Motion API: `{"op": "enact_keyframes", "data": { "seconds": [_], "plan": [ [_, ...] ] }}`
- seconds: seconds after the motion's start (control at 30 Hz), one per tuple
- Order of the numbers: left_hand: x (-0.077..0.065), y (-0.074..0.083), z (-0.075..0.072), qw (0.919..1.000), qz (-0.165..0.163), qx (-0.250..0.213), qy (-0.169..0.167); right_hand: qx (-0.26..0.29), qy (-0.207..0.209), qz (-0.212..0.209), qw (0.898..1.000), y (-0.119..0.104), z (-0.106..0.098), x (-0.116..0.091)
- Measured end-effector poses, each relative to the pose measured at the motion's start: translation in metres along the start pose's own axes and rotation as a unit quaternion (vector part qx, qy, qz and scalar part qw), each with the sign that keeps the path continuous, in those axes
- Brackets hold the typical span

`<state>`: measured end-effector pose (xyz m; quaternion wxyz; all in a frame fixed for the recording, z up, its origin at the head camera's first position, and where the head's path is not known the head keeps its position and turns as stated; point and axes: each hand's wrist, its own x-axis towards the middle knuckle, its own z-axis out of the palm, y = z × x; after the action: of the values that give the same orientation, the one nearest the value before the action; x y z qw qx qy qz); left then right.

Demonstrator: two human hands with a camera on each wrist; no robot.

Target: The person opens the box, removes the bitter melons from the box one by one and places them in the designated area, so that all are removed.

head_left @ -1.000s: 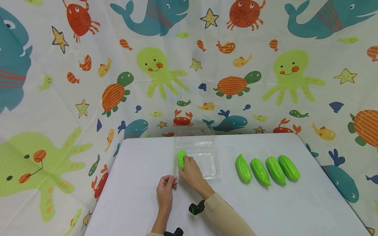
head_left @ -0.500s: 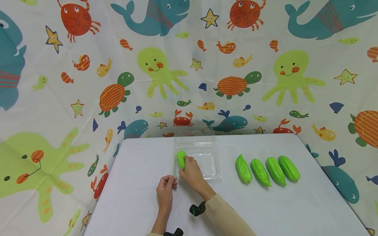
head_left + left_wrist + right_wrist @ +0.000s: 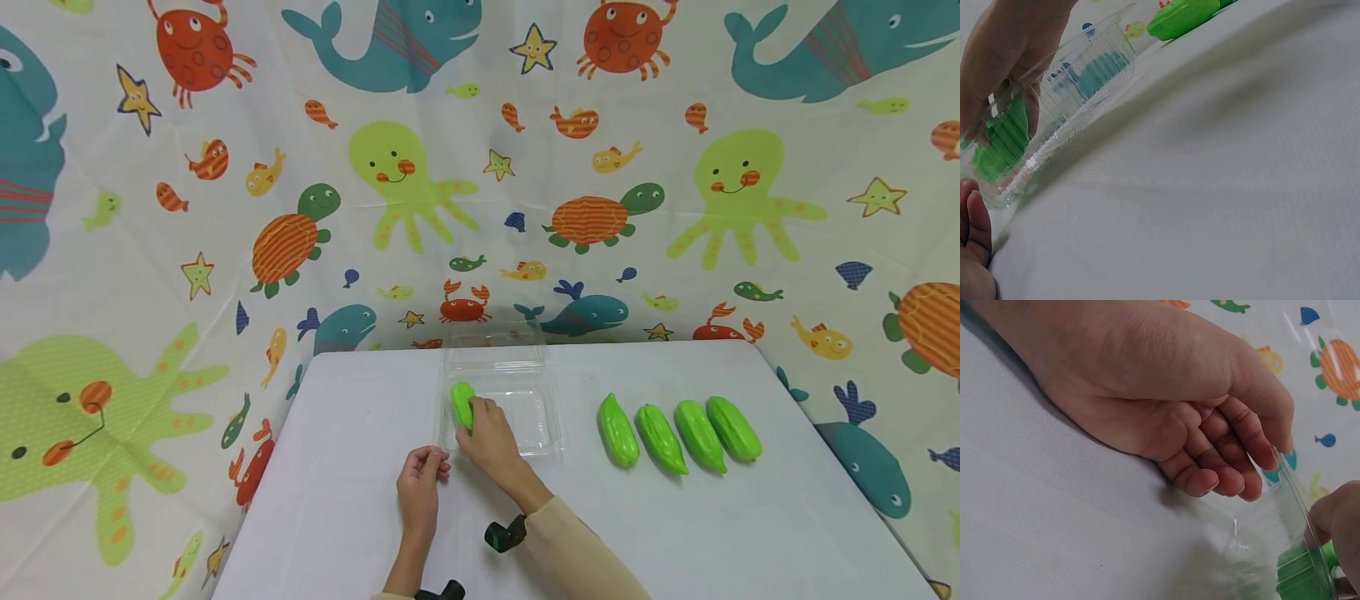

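A bright green, plump, ridged vegetable like a short cucumber (image 3: 461, 403) lies at the left side inside a clear plastic clamshell box (image 3: 534, 421). My right hand (image 3: 491, 440) reaches into the box and grips it, fingers over its right side. Through the box wall in the left wrist view, the green vegetable (image 3: 1005, 140) shows under the right hand (image 3: 1004, 50). At the box's near left corner, my left hand (image 3: 420, 487) pinches the rim between thumb and index finger, as the right wrist view shows of the left hand (image 3: 1166, 381). Its other fingers are loosely curled.
Several matching green vegetables (image 3: 618, 430) lie in a slanted row to the right of the box on the white-covered table (image 3: 345, 500). The clear lid (image 3: 495, 342) stands open at the back, near a curtain (image 3: 495, 208) printed with sea animals.
My right hand and wrist have shifted very slightly right, and the vegetable under the fingers leans a little more. The left hand and the box stay in place.
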<state>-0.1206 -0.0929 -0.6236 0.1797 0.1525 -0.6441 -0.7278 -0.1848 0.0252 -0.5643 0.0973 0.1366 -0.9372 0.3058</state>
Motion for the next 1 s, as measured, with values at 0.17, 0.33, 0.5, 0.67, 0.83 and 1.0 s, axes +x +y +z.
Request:
{"op": "enact_keyframes", "data": {
  "seconds": [0.17, 0.33, 0.5, 0.67, 0.83, 1.0],
  "plan": [
    [0.000, 0.000, 0.000, 1.0000, 0.000, 0.004, -0.001, 0.003, 0.000, 0.000, 1.000, 0.001, -0.002, 0.000],
    [0.001, -0.001, 0.000, 1.0000, 0.001, -0.006, -0.003, 0.002, 0.019, -0.015, 1.000, 0.003, -0.002, -0.001],
    [0.001, 0.000, 0.000, 0.9998, -0.005, -0.017, -0.005, 0.009, 0.026, -0.017, 0.999, 0.005, -0.005, -0.001],
    [-0.001, 0.005, 0.000, 0.9999, -0.010, -0.012, -0.002, 0.011, 0.035, -0.026, 0.999, 0.003, -0.010, -0.002],
    [-0.009, 0.024, 0.002, 0.9999, 0.000, -0.008, -0.010, 0.020, 0.057, -0.038, 0.997, 0.002, -0.015, -0.002],
    [-0.006, 0.015, 0.001, 0.9999, 0.001, -0.004, -0.010, 0.024, 0.057, -0.030, 0.998, 0.001, -0.018, -0.001]
  ]
}}
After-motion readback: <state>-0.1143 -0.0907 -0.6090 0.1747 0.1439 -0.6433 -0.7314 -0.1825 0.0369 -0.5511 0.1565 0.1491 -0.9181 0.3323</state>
